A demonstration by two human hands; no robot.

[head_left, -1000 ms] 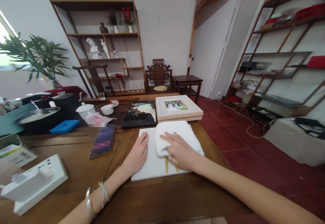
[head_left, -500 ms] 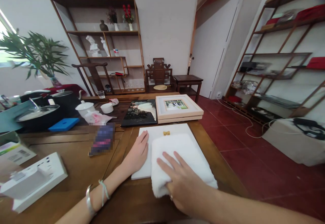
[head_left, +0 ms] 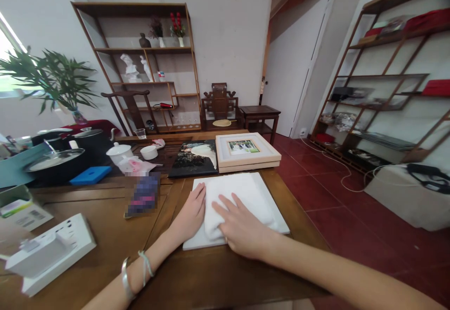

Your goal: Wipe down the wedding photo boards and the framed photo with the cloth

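Observation:
A white board (head_left: 277, 207), perhaps a picture backing, lies flat near the table's front edge. On it rests a folded white towel (head_left: 258, 202), covering much of its surface. My right hand (head_left: 242, 228) presses down on the towel, fingers spread over its top and the near edge gripped at the thumb side. Flat along the board's left side lies my left hand (head_left: 192, 214), fingers stretched out, holding nothing. The brass-coloured fitting near the board's far edge is hidden under the towel. Beyond the board stand a framed photo (head_left: 248, 148) and a dark photo panel (head_left: 193, 159).
On the left of the wooden table (head_left: 116, 235) are a white power strip (head_left: 58, 253), a blue block (head_left: 90, 175), a pan (head_left: 56, 164), a white lidded teapot (head_left: 119, 153) and a small white cup (head_left: 149, 152). A pixelated purple item (head_left: 143, 196) lies left of my hands.
My right hand has pushed the towel forward and slightly left, covering the brass-coloured fitting and baring the board's near right part. My left hand stays on the board's left side.

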